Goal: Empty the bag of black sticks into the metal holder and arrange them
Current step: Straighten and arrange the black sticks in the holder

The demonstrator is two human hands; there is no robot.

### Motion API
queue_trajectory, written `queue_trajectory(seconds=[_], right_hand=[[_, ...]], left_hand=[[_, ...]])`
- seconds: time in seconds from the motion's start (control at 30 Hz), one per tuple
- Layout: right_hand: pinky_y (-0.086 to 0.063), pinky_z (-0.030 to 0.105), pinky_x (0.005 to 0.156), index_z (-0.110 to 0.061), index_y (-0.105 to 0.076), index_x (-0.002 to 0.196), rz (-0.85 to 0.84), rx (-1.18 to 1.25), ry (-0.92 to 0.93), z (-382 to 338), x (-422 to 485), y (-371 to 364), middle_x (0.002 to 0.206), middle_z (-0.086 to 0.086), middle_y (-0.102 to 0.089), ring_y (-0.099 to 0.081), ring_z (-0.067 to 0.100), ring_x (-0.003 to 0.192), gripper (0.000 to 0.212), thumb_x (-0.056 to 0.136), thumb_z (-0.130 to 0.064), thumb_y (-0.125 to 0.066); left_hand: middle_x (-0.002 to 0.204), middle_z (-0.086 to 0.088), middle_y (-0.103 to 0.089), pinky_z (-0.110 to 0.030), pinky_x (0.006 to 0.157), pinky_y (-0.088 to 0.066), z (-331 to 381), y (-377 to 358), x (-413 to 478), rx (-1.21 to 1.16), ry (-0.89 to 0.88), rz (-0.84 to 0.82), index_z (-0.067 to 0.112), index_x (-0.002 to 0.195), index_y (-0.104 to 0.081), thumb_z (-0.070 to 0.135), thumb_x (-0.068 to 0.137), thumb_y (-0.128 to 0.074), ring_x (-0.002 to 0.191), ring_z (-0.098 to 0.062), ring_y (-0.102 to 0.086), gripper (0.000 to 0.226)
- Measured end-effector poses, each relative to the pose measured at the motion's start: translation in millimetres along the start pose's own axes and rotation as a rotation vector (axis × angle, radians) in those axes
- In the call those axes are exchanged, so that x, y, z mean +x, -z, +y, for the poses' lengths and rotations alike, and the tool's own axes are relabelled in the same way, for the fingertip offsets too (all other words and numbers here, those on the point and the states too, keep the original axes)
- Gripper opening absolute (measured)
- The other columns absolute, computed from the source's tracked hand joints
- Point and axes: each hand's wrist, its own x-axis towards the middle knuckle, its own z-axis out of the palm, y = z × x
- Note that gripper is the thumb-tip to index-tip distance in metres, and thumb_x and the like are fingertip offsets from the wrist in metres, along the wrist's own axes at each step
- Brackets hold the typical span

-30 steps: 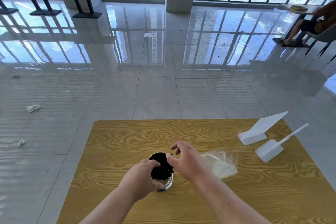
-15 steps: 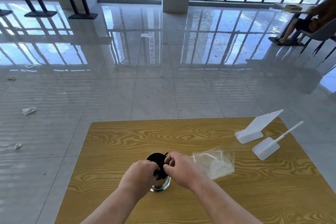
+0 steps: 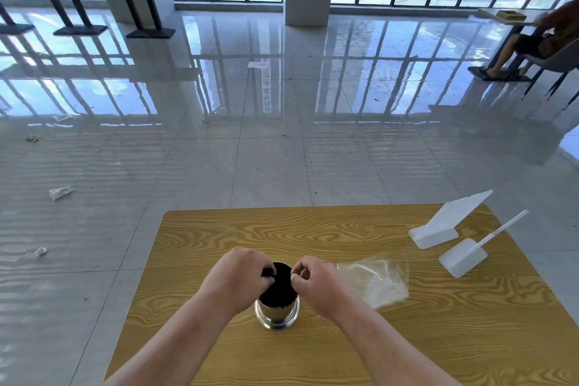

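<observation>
A shiny metal holder (image 3: 277, 316) stands upright near the middle of the wooden table (image 3: 313, 229). It is packed with black sticks (image 3: 280, 283), their tops showing as a dark round mass. My left hand (image 3: 239, 276) curls over the bundle's left side, fingertips pinching the stick tops. At the bundle's right edge, my right hand (image 3: 316, 280) has its fingers closed on the stick tops. The empty clear plastic bag (image 3: 379, 280) lies flat on the table just right of my right hand.
Two white plastic stands (image 3: 438, 226) (image 3: 466, 255) sit at the table's far right corner. Beyond the table is a glossy tiled floor with scraps of litter (image 3: 61, 192). A person sits on a chair (image 3: 539, 44) far right by the windows.
Both hands have shifted to the top of the bundle, one on each side. The right hand's fingers, spread a second ago, are now closed. The camera has tilted a little.
</observation>
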Motion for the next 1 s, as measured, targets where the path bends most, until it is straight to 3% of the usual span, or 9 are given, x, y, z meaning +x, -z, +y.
queue_trajectory(seconds=[0.17,0.33,0.43,0.57,0.67,0.77,0.9,1.0], right_hand=[[-0.059,0.032,0.066,-0.030,-0.070,0.089,0.037,-0.019,0.010,1,1,0,0.082,-0.003,-0.076,-0.065,0.008,0.069,0.010,0.096,-0.031,-0.062],[-0.055,0.025,0.061,-0.031,-0.070,0.088,0.058,-0.008,0.015,4,1,-1,0.080,-0.005,-0.075,-0.063,0.006,0.066,0.012,0.098,-0.030,-0.063],[-0.051,0.022,0.056,-0.031,-0.070,0.085,0.078,0.034,0.008,5,1,0,0.074,-0.007,-0.072,-0.058,0.001,0.058,0.015,0.099,-0.030,-0.064],[-0.046,0.020,0.052,-0.028,-0.071,0.082,0.113,0.089,0.015,2,0,5,0.069,-0.007,-0.070,-0.054,0.000,0.053,0.019,0.099,-0.025,-0.063],[-0.040,0.020,0.047,-0.025,-0.073,0.085,0.135,0.147,0.000,-4,-1,10,0.063,-0.006,-0.068,-0.049,0.001,0.045,0.019,0.100,-0.022,-0.061],[-0.037,0.023,0.044,-0.020,-0.076,0.086,0.096,0.319,-0.020,-12,0,15,0.055,-0.007,-0.062,-0.041,0.006,0.042,0.023,0.102,-0.016,-0.059],[-0.044,0.025,0.048,-0.013,-0.078,0.106,-0.089,0.665,-0.076,-34,2,23,0.077,0.005,-0.073,-0.055,0.012,0.053,0.024,0.098,-0.022,-0.058],[-0.056,0.030,0.058,-0.009,-0.066,0.133,-0.231,1.022,-0.134,-46,5,29,0.107,0.011,-0.080,-0.071,0.021,0.069,0.057,0.093,-0.051,-0.065]], left_hand=[[0.074,0.023,-0.070,-0.013,0.056,-0.042,2,25,0,-0.033,0.030,0.034,0.035,0.083,-0.079,0.035,0.084,-0.077,0.069,0.005,-0.063,0.002],[0.067,0.020,-0.067,-0.014,0.050,-0.034,6,53,-2,-0.051,0.033,0.068,0.036,0.081,-0.078,0.036,0.082,-0.078,0.060,0.011,-0.058,0.001],[0.066,0.023,-0.068,-0.013,0.050,-0.035,7,68,-3,-0.076,0.009,0.099,0.039,0.081,-0.078,0.037,0.081,-0.080,0.062,0.007,-0.060,0.002],[0.070,0.045,-0.061,-0.009,0.043,-0.035,7,85,-3,-0.100,-0.010,0.207,0.041,0.082,-0.078,0.041,0.081,-0.081,0.063,0.011,-0.061,0.004],[0.071,0.037,-0.067,-0.009,0.046,-0.038,5,92,-3,-0.174,-0.019,0.329,0.045,0.077,-0.075,0.037,0.081,-0.083,0.060,0.002,-0.066,0.012],[0.074,0.033,-0.070,-0.017,0.051,-0.051,6,92,-4,-0.242,-0.057,0.465,0.050,0.080,-0.074,0.035,0.081,-0.085,0.063,-0.001,-0.069,0.019],[0.085,0.039,-0.069,-0.005,0.059,-0.046,16,82,-4,-0.320,-0.146,0.609,0.039,0.091,-0.080,0.028,0.081,-0.087,0.069,0.008,-0.067,0.016],[0.076,0.032,-0.071,-0.004,0.053,-0.041,24,71,-4,-0.413,-0.136,0.602,0.039,0.093,-0.080,0.031,0.082,-0.086,0.060,0.007,-0.064,0.015]])
